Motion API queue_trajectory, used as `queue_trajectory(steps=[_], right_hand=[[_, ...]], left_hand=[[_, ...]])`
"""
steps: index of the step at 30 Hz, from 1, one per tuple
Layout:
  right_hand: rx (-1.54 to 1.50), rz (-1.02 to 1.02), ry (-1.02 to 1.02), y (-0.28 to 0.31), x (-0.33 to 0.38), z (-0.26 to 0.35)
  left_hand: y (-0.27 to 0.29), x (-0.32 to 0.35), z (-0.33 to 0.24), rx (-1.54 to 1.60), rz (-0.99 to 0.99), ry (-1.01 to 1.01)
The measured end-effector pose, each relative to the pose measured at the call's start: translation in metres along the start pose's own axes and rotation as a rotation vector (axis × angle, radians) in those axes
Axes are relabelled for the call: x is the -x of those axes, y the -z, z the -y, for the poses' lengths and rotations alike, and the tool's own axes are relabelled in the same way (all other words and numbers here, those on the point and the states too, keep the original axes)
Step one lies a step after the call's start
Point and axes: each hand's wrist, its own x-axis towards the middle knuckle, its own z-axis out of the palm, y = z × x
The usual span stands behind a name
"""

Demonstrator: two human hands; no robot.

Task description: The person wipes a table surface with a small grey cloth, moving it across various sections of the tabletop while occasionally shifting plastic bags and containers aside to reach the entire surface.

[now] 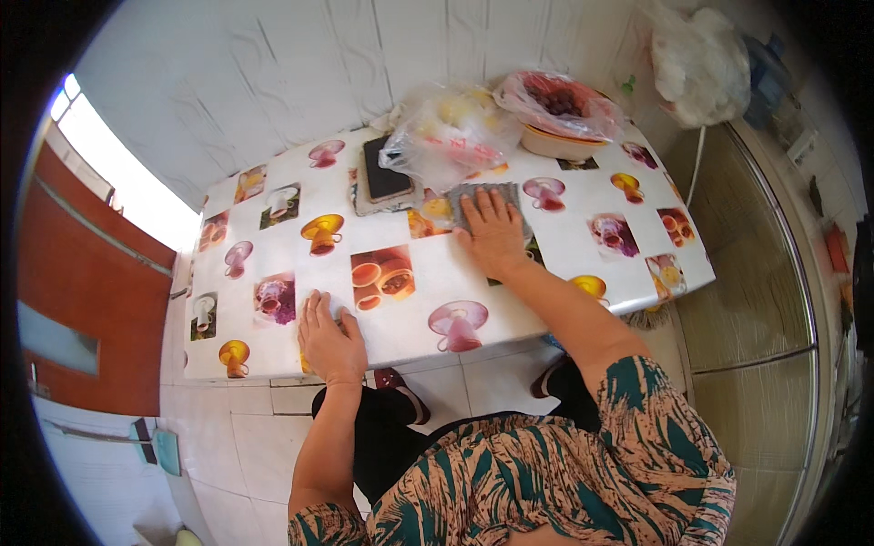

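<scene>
Both hands lie flat on the patterned tablecloth [564, 237], left hand [330, 341] bare, right hand [492, 232] pressing a grey cloth [473, 196]

My left hand [330, 344] lies flat, palm down, fingers together and pointing away from me, forearm bare and nearly straight. My right hand [492, 233] stretches farther out, palm down, fingers slightly spread, arm extended, patterned sleeve at the shoulder.

Short-sleeved teal-and-tan leaf-print top, black trousers, dark red shoes.
</scene>
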Motion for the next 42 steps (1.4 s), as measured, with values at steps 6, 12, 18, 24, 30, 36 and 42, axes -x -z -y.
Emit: queue_trajectory(steps=[6, 12, 18, 24, 30, 36, 42], right_hand=[[-0.028, -0.025, 0.044, -0.01, -0.048, 0.018], [-0.001, -0.112, 0.126, -0.014, -0.01, 0.016], [-0.073, -0.017, 0.374, 0.004, 0.085, 0.085], [-0.443, 0.007, 0.474, 0.012, 0.051, 0.109], [-0.163, -0.064, 0.186, 0.035, 0.054, 0.008], [0.022, -0.06, -0.007, 0.026, 0.083, -0.042], [0.007, -0.066, -0.04, 0.029, 0.085, -0.041]], left_hand=[[0.0, -0.003, -0.002, 0.033, -0.032, -0.003], [-0.001, 0.0, -0.004, 0.039, -0.004, 0.021], [-0.002, 0.005, 0.004, 0.013, -0.044, 0.016], [-0.01, 0.0, -0.003, 0.061, -0.05, -0.006], [-0.012, 0.003, 0.005, 0.079, -0.095, 0.009], [-0.013, 0.003, 0.014, 0.187, -0.076, -0.012], [-0.002, -0.005, -0.032, 0.409, 0.051, -0.159]])
